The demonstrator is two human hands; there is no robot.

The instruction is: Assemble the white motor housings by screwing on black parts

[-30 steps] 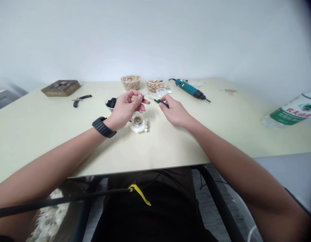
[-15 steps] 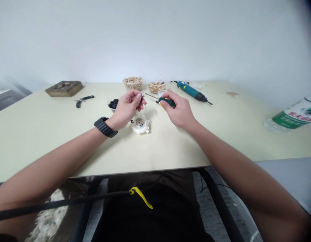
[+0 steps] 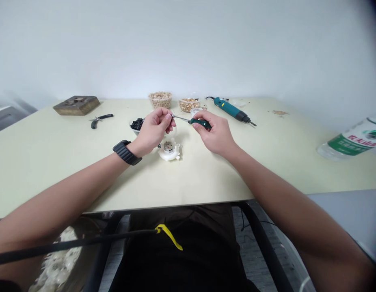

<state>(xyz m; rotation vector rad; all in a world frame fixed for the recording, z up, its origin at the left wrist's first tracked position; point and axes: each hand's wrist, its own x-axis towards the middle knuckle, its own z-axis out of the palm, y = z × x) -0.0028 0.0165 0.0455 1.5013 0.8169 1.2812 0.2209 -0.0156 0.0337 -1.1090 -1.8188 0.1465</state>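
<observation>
Pinching a mostly hidden small part (image 3: pixel 172 116), the left hand (image 3: pixel 156 129) keeps thumb against fingers; the right hand (image 3: pixel 217 136) is clamped on a slim green-handled tool (image 3: pixel 202 123), above the tabletop (image 3: pixel 206 178) between front and back edges. The tool is probably light and stiff, best held by its handle; the part seems easily dropped.

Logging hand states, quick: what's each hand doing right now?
Left hand: closed, pinching a small part, too small to identify.
Right hand: closed around a green-handled tool, its thin shaft pointing toward the left fingertips.
</observation>
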